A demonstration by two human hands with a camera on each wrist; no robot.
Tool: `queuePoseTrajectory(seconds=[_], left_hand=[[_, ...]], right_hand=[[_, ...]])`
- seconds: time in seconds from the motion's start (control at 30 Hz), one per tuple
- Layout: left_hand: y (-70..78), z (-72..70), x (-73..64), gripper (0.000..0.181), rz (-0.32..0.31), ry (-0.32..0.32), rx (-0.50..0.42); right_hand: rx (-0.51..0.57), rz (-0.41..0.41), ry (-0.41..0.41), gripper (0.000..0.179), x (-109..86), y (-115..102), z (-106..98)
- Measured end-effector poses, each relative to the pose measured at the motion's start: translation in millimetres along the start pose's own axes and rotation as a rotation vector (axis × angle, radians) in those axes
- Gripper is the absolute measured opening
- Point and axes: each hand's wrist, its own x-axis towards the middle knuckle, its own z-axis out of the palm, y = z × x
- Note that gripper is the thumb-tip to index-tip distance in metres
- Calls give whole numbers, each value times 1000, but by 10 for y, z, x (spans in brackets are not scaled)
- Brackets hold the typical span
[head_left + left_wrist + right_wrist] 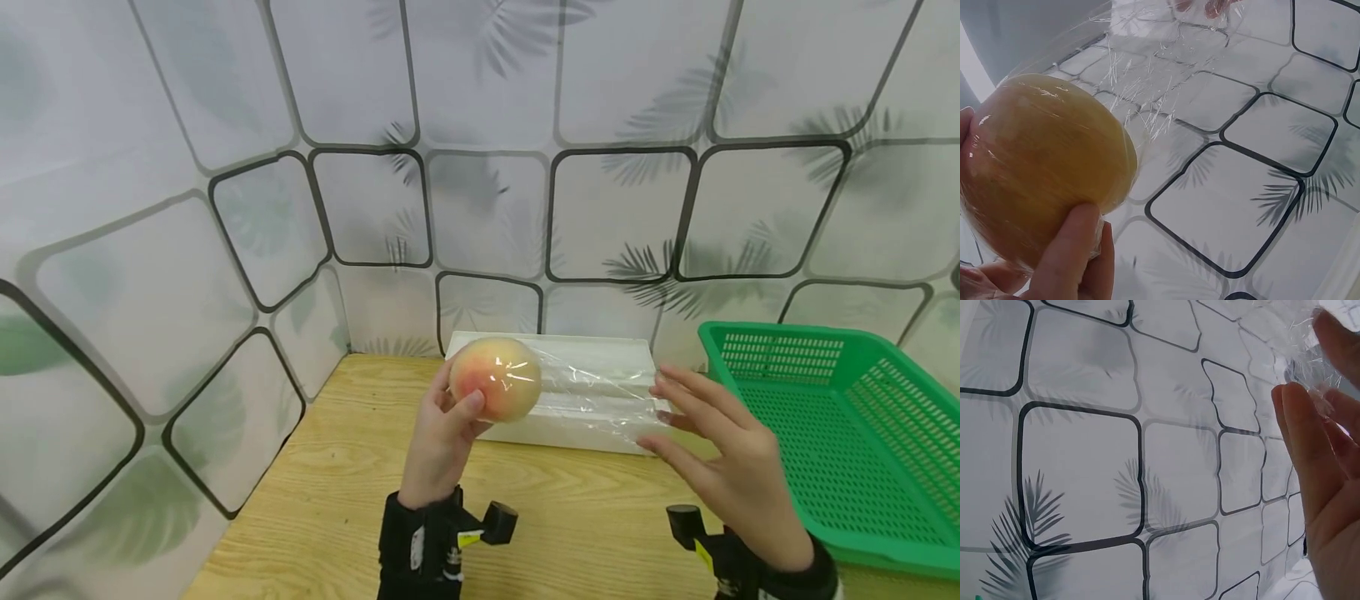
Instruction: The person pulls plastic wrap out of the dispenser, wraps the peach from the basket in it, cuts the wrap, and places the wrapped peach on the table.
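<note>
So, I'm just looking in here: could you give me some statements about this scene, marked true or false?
1. The left hand holds a peach-like fruit. True.
2. From the fruit, clear plastic wrap extends toward the right hand. True.
3. The right hand is clenched into a fist. False: its fingers are extended.
4. A green basket stands to the right of a white box. True.
5. The fruit lies in the green basket. False: the left hand holds it.
6. Two fruits are visible. False: only one shows.
</note>
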Motion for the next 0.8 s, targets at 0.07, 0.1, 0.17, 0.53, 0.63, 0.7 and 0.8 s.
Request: queuePoseTrajectory(seconds=[0.07, 0.1, 0.17, 0.53, 0.63, 0.7, 0.8], left_hand=[[-3, -2, 3, 62, 7, -9, -8], [-6, -1, 3, 60, 11, -13, -11], [-14, 0, 5, 57, 16, -22, -19], [-22, -13, 3, 47, 20, -81, -44], [-4, -6, -10, 46, 21, -124, -53], [4, 9, -21, 45, 26, -155, -66], [6, 43, -30, 42, 50, -207, -83]], right_hand=[[7, -2, -22, 62, -9, -8, 4], [17, -7, -26, 63, -8, -16, 11], [-5, -26, -27, 62, 0, -29, 31], [94, -117, 199, 29, 65, -37, 88], [129, -76, 202, 27, 49, 18, 71], [125, -36, 193, 26, 23, 57, 56], [104, 32, 165, 24, -22, 105, 41]])
